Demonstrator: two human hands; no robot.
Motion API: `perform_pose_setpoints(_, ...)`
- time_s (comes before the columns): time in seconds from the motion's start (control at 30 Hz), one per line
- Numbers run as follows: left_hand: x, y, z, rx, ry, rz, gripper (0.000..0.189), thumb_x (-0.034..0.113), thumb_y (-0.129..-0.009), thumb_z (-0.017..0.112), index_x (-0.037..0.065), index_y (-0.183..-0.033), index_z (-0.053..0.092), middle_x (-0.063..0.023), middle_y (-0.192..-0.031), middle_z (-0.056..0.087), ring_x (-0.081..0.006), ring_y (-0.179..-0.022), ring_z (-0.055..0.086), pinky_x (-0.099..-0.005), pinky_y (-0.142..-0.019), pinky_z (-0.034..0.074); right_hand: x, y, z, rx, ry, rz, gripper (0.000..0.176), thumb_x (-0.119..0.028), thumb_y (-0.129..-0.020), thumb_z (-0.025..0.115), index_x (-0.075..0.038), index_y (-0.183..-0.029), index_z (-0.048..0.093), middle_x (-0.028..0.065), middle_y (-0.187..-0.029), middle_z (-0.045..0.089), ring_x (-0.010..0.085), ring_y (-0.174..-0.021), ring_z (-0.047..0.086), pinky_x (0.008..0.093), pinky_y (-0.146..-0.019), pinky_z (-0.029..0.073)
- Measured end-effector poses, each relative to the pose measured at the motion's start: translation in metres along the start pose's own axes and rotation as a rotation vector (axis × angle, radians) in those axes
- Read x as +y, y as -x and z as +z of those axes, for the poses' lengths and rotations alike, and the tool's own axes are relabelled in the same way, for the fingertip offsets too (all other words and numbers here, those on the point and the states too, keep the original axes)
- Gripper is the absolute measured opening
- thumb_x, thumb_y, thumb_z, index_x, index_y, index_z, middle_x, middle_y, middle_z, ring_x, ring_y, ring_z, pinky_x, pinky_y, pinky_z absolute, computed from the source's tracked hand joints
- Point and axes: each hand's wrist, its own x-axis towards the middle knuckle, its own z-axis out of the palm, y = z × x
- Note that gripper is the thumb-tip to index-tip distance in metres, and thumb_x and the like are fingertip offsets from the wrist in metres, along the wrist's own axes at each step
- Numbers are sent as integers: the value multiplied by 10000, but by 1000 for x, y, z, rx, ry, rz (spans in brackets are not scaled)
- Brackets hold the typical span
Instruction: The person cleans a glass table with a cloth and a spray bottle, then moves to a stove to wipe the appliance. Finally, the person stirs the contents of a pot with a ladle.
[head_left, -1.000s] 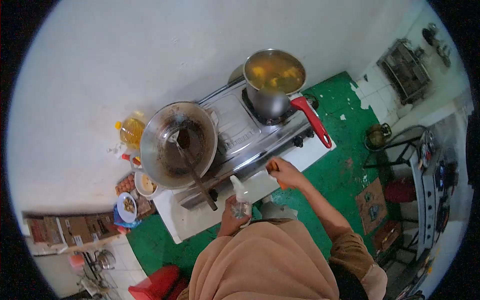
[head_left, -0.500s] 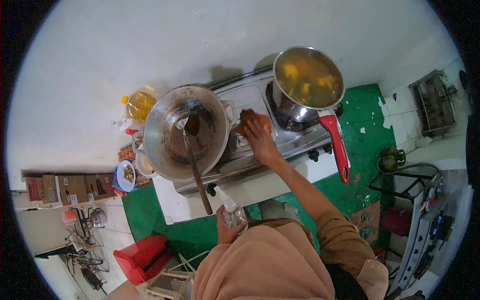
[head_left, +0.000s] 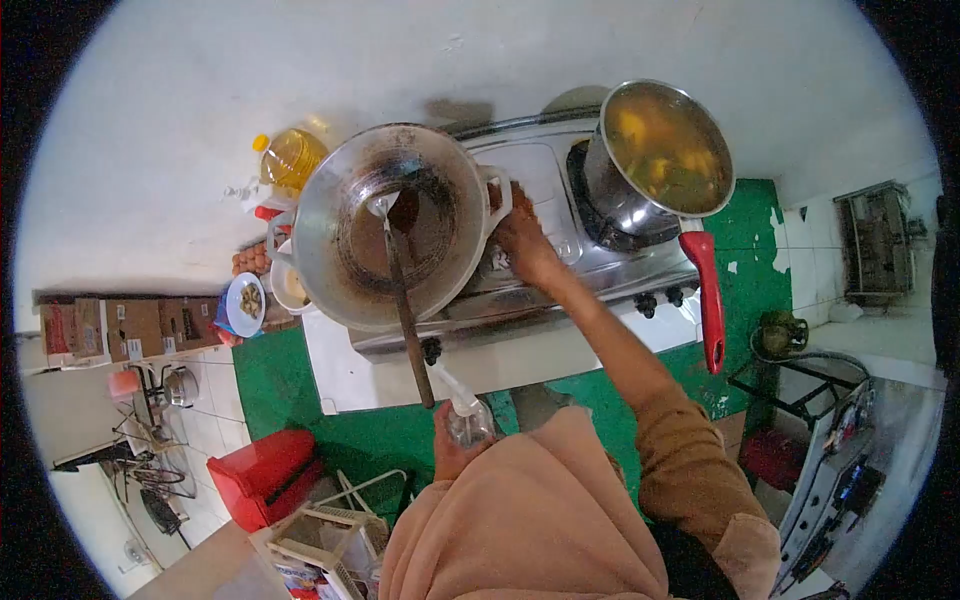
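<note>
Right hand [head_left: 523, 245] nearer wok [head_left: 335, 255], labels [head_left: 134, 349] illegible

Glossy metal stove [head_left: 535, 165], matt metal wok [head_left: 325, 245], smooth plastic spray bottle [head_left: 468, 426]

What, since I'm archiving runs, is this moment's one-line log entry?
left hand: holding spray bottle; right hand: beside wok handle; wok: spatula inside; pot: on stove
</note>
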Motion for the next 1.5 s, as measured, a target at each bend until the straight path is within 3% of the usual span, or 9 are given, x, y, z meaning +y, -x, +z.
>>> perform_pose_setpoints(0.07,-7,3,-4,-4,139,-38,898,162,-587,836,48,-1297,299,-146,-1210,475,-266,-1098,496,-377,-934,412,-20,58,38,157,-1316,450,429,-66,-804,522,-84,-1233,541,151,-1331,451,342,-1261,378,433,-1066,289)
perform_pose_setpoints(0.13,-6,-1,-7,6,-114,73,906,156,-565,838,45,-1291,309,-148,-1208,477,-270,-1102,497,-382,-936,413,-51,98,11,-159,87,-71,501,-6,-760,500,-100,-1252,526,106,-1381,419,307,-1311,336,438,-1095,255)
perform_pose_setpoints(0.33,10,0,-8,62,-124,66,892,209,-561,835,51,-1282,335,-142,-1212,478,-274,-1108,495,-388,-944,405,-36,143,-5,-96,31,-124,497,17,-763,476,-90,-1246,531,88,-1385,422,303,-1309,348,458,-1090,258)
perform_pose_setpoints(0.5,10,15,-26,102,-150,125,902,206,-554,844,55,-1285,336,-139,-1216,477,-260,-1121,485,-386,-957,391,-21,150,-36,265,213,235,439,23,-816,449,-72,-1236,531,107,-1374,431,328,-1300,355,490,-1074,252)
perform_pose_setpoints(0.6,-1,20,-44,83,-69,83,902,189,-552,846,54,-1284,337,-140,-1211,480,-259,-1123,483,-392,-958,390,-53,137,-11,302,181,248,435,23,-820,450,-73,-1235,534,111,-1373,431,329,-1305,346,495,-1079,233)
perform_pose_setpoints(0.83,-14,29,-98,38,-140,81,889,143,-556,836,61,-1285,334,-152,-1194,501,-269,-1116,496,-391,-952,401,-144,95,83,87,100,121,468,39,-804,423,-87,-1240,536,110,-1401,388,309,-1322,309,483,-1089,225)
perform_pose_setpoints(0.97,-20,34,-133,60,-130,86,889,134,-561,830,59,-1288,325,-156,-1205,498,-281,-1117,500,-390,-957,400,-182,77,119,7,41,248,461,3,-780,458,-53,-1232,533,117,-1364,408,294,-1318,312,494,-1102,221)
perform_pose_setpoints(1.07,-13,35,-156,66,-28,2,895,133,-560,827,56,-1291,316,-158,-1212,494,-286,-1120,497,-391,-963,397,-208,67,134,-32,235,99,447,-3,-777,478,-32,-1219,537,118,-1360,425,318,-1305,324,498,-1079,246)
perform_pose_setpoints(1.5,-17,30,-212,90,-148,84,888,185,-546,841,63,-1276,349,-153,-1211,492,-290,-1129,484,-405,-967,386,-250,22,197,105,48,-56,446,-1,-779,513,-47,-1223,526,74,-1363,441,274,-1288,369,496,-1078,260)
